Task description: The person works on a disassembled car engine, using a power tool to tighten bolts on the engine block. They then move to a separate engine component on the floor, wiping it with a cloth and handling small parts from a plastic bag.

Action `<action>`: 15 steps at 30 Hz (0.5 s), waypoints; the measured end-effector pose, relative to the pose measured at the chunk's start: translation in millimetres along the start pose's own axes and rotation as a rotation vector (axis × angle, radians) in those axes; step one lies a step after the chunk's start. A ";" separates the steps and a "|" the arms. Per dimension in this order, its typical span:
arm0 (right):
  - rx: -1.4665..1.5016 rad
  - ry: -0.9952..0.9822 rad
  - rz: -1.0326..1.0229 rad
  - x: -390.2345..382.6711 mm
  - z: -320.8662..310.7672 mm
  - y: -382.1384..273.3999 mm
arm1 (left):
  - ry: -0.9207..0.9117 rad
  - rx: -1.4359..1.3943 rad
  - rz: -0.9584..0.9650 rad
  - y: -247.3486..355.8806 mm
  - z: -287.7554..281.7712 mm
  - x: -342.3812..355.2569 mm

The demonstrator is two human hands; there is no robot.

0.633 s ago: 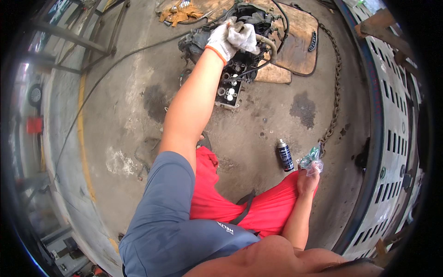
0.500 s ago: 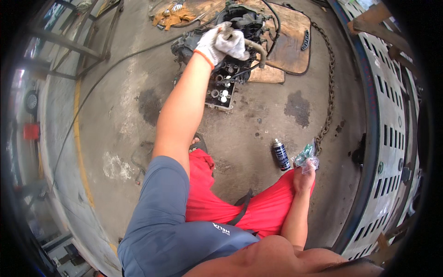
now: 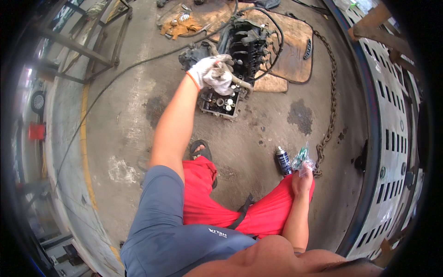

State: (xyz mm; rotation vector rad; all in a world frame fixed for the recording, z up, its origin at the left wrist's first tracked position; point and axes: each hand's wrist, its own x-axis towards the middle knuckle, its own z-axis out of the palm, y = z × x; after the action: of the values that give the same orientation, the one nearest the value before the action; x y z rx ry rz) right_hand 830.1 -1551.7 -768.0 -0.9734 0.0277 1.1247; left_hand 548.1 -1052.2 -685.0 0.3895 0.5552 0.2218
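In my white-gloved left hand (image 3: 207, 76), closed, is a bent, dirty grey-brown hose (image 3: 243, 86). Its curved end sticks out to the right, and the fingers hide its middle. Directly beneath the hand lies a metal engine cylinder head (image 3: 217, 110) with round white parts on it. Just beyond stands a dark engine block (image 3: 249, 48). My bare right hand (image 3: 302, 181) rests by my right knee, closed on a crumpled clear plastic bag (image 3: 303, 161) with something green inside. A dark blue spray can (image 3: 283, 161) stands on the floor to the left of that bag.
Stained brown boards (image 3: 293, 48) lie behind the engine, with an orange cloth (image 3: 181, 27) at the far left. A black cable (image 3: 138, 63) crosses the floor. On the right, a rusty chain (image 3: 333, 92) runs along a slotted metal frame (image 3: 387, 138). A metal rack (image 3: 78, 48) stands left.
My left hand has come back toward me with the hose, from over the engine block to above the cylinder head. My right hand still holds the bag by my knee. The view has shifted slightly.
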 end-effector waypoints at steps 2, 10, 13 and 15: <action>-0.019 0.013 0.004 -1.0 8.2 0.0 | 0.189 0.002 0.184 -14.5 18.8 14.0; -0.067 0.019 0.016 0.3 4.1 3.8 | 0.166 -0.124 0.419 -17.9 50.9 19.7; -0.071 0.021 0.024 0.3 4.0 2.6 | 0.105 -0.117 0.367 -11.3 27.7 17.6; -0.073 0.016 0.025 0.8 3.3 1.8 | 0.093 -0.048 0.301 -15.4 39.0 12.5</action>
State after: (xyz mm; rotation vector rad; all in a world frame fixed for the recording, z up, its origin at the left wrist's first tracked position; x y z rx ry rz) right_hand 827.6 -1548.7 -767.6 -1.0500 0.0116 1.1471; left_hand 581.5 -1073.9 -666.9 0.4166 0.5800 0.5437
